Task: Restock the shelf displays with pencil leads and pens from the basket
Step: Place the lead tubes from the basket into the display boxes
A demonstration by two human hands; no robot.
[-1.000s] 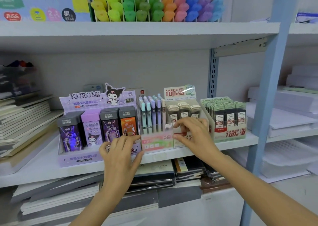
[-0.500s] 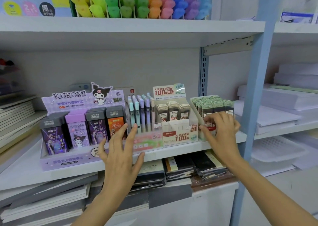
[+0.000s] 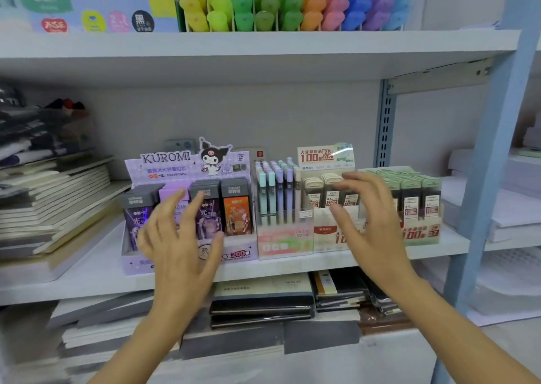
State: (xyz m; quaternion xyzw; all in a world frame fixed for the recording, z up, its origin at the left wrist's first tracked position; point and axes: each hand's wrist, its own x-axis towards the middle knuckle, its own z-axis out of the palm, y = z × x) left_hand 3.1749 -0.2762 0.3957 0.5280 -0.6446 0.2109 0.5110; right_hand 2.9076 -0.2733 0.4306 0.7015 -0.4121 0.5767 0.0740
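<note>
Held the left hand (image 3: pixel 178 243) before the Kuromi lead box (image 3: pixel 187 164) and the right hand (image 3: pixel 371 225) before the cream-capped lead box (image 3: pixel 316 190), fingers of both spread wide, gripping nothing. Had the pen rack (image 3: pixel 278 202) between the two sets of fingers and the green-capped lead box (image 3: pixel 421 199) just right of the right fingertips, all on one white shelf board (image 3: pixel 292 269). Showed bright highlighters (image 3: pixel 292 3) above the fingers, stacked notebooks (image 3: pixel 58 196) left of and below them, a blue upright (image 3: pixel 491 149) further right.

I see Kuromi display (image 3: pixel 187 165) lilac, white sparkle print | its cases (image 3: pixel 237 211) purple, lilac, orange, grey lids | pens (image 3: pixel 276 199) right of it mint, lavender | further right cream-capped leads (image 3: pixel 314 190), then green-capped leads (image 3: pixel 421 193) | markers (image 3: pixel 292 6) above it yellow-to-purple rainbow
</note>
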